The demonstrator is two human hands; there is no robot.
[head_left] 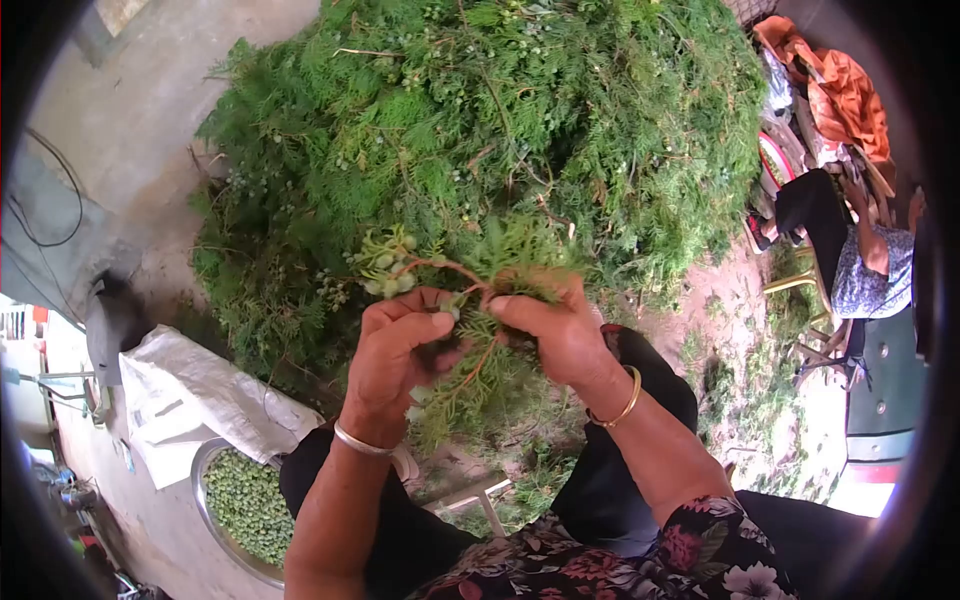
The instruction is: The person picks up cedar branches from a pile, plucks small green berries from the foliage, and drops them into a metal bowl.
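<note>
A leafy green sprig [480, 370] with a reddish stem spans the space between both hands, with pale green cones [392, 268] clustered at its upper left end. My right hand [555, 325] grips the sprig's stem between thumb and fingers. My left hand [400, 345] is closed, its thumb and fingertips pressed round a small green cone beside the stem. Just beyond the hands rises a large pile of green branches [400, 140], some bearing cones.
A metal basin [207, 505] of green cones lies lower left, beside a white sack [200, 390]. A seated person [870, 260] is at the right, near an orange cloth [845, 95]. Loose greenery lies on the floor.
</note>
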